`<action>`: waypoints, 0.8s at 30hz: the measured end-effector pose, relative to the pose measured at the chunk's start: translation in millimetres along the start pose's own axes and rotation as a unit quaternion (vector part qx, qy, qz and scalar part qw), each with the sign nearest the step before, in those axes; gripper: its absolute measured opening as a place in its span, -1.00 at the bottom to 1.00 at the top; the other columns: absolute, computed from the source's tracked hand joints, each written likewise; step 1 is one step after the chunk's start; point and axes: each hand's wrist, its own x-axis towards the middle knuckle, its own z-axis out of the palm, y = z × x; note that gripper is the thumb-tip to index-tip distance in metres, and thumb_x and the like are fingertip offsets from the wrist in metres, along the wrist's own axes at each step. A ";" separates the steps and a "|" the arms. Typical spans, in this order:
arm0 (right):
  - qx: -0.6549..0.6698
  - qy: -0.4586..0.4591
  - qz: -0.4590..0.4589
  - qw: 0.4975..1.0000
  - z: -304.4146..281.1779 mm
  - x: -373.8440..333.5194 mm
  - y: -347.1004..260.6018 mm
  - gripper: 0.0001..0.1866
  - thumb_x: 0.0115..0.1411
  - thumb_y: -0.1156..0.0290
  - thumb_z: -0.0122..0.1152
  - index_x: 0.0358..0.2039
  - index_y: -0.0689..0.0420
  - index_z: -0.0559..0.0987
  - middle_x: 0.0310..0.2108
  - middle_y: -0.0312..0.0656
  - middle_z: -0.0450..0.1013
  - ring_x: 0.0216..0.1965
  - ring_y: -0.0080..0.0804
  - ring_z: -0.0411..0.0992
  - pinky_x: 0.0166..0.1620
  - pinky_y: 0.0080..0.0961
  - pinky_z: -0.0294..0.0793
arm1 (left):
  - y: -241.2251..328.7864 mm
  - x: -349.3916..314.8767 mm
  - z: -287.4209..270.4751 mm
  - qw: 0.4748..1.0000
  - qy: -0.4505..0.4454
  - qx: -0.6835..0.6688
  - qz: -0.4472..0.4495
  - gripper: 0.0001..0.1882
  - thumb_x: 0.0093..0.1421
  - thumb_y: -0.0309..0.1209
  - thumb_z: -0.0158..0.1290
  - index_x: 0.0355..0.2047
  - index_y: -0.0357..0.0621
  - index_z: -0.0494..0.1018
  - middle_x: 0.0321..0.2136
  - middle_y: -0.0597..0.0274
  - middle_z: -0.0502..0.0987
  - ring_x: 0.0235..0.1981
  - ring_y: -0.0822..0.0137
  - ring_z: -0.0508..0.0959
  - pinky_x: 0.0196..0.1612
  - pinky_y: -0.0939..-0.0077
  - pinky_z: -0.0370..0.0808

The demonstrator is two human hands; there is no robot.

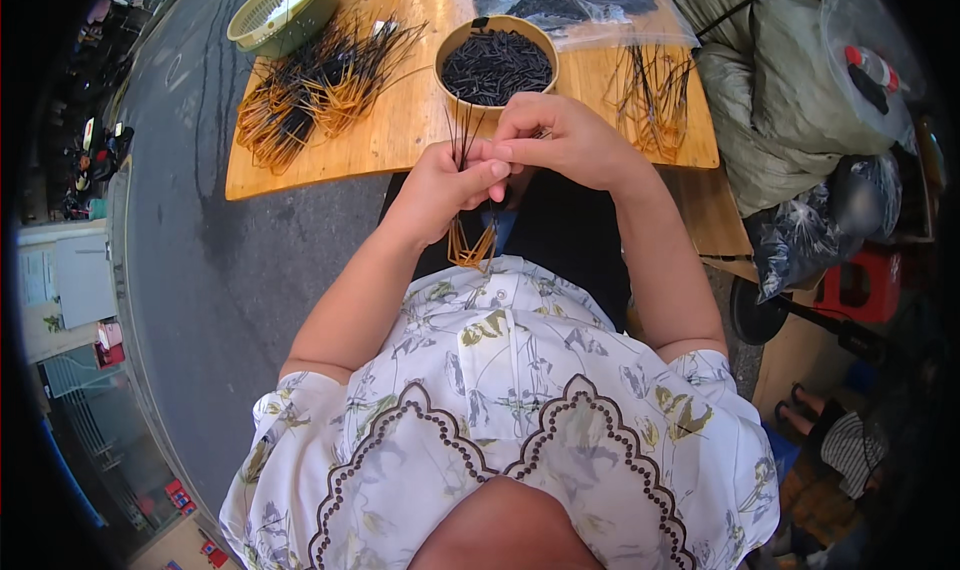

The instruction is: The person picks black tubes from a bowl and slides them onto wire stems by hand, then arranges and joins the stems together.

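Thin black-and-orange strands are held between two hands before a wooden table

In the head view, a slim bundle of thin strands, black along the upper part and bent into angular amber-orange loops at the lower end, is grasped in the left hand. It is held just off the near edge of a pale, varnished wooden table, above the person's lap. The black ends are pointed upward past the fingers and slightly fanned out; the middle is hidden by the hand, and the orange loops are hung below it, narrow and loosely nested.

The fingertips of the right hand are drawn together beside those of the left; whether anything is pinched between them cannot be told.

Just beyond the hands, a round, pale-yellow bowl is filled with short black cylindrical pieces. To the left, a large tangled heap of similar black-and-orange strands is spread on the tabletop, near a pale-green slotted plastic basket. To the right, a smaller, looser group of such strands is laid out below a clear plastic sheet.
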 end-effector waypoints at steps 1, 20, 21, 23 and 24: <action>-0.001 0.001 -0.001 1.000 0.0 -1.1 -2.3 -0.87 0.10 0.50 0.20 -0.32 0.23 0.54 -0.36 -0.34 0.43 -0.40 -0.67 0.37 -0.31 -0.69 0.36 | 0.9 -0.8 -0.6 0.999 0.000 -0.041 -0.005 -0.86 0.18 -0.44 0.07 -0.32 -0.28 0.49 -0.60 0.38 0.46 -0.67 0.67 0.25 -0.62 0.80 0.13; 0.251 0.246 0.008 0.936 24.5 -16.9 11.1 -0.90 0.16 0.48 0.16 -0.35 0.22 0.58 -0.60 -0.42 0.37 -0.60 -0.75 0.20 -0.52 -0.79 0.16 | 12.5 1.1 23.7 1.000 0.009 -0.002 0.028 -0.85 0.22 -0.35 0.03 -0.35 -0.17 0.50 -0.58 0.37 0.50 -0.69 0.67 0.24 -0.61 0.78 0.14; 0.251 0.246 0.008 0.936 23.3 -17.0 12.1 -0.90 0.16 0.48 0.16 -0.35 0.22 0.58 -0.60 -0.42 0.37 -0.60 -0.75 0.20 -0.52 -0.79 0.16 | 12.6 1.6 23.4 1.000 0.009 -0.003 0.028 -0.85 0.22 -0.35 0.03 -0.35 -0.17 0.50 -0.58 0.37 0.50 -0.69 0.67 0.24 -0.61 0.78 0.14; 0.222 0.269 -0.034 0.937 19.7 -17.1 16.0 -0.88 0.17 0.48 0.14 -0.32 0.23 0.58 -0.60 -0.41 0.38 -0.57 -0.75 0.26 -0.50 -0.83 0.18 | 12.6 2.7 22.6 0.997 -0.003 0.070 0.045 -0.85 0.21 -0.36 0.04 -0.36 -0.18 0.50 -0.58 0.37 0.51 -0.67 0.68 0.27 -0.59 0.79 0.17; 0.222 0.270 -0.033 0.936 18.0 -18.4 17.1 -0.88 0.17 0.48 0.14 -0.32 0.23 0.58 -0.60 -0.41 0.38 -0.57 -0.75 0.26 -0.50 -0.83 0.18 | 13.5 2.6 22.1 0.997 -0.005 0.070 0.045 -0.85 0.21 -0.36 0.04 -0.36 -0.18 0.50 -0.58 0.37 0.51 -0.67 0.68 0.27 -0.59 0.79 0.17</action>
